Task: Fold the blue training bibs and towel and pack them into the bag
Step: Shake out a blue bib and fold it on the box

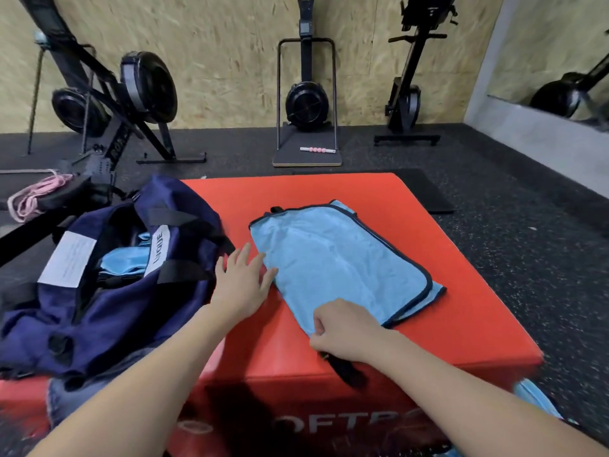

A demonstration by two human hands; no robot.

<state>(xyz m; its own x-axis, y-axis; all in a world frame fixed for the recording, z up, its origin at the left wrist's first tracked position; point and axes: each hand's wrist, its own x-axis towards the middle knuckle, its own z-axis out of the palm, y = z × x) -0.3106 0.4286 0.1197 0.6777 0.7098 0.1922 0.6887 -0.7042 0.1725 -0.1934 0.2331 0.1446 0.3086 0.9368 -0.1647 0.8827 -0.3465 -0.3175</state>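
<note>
A navy bag [108, 291] is seen lying open on the left part of a red soft box [461, 324], its mouth facing up. Light blue folded cloth [122, 262] is visible inside the opening, between the two black-strapped sides. A white label [67, 258] is sewn on the near flap; its print is too small to be read. A second white label [160, 246] on the far side carries dark letters, blurred and not legible with certainty.

A light blue bib [339, 262] with dark edging is laid folded flat on the box top, just right of the bag. A black strap [346, 371] is seen hanging over the box's front edge below the bib's near corner.

The left hand [242, 285] is held flat, fingers straight and spread, with the fingertips touching the bib's left edge and the bag's side. The right hand [346, 328] is curled on the bib's near corner, which is pinched between fingers and thumb.

White lettering on the box front is partly covered by the arms; "OFTB" can be read. Another patch of light blue cloth [537, 400] lies on the floor at lower right. Rowing machines [306, 97] are stood against the chipboard wall.
</note>
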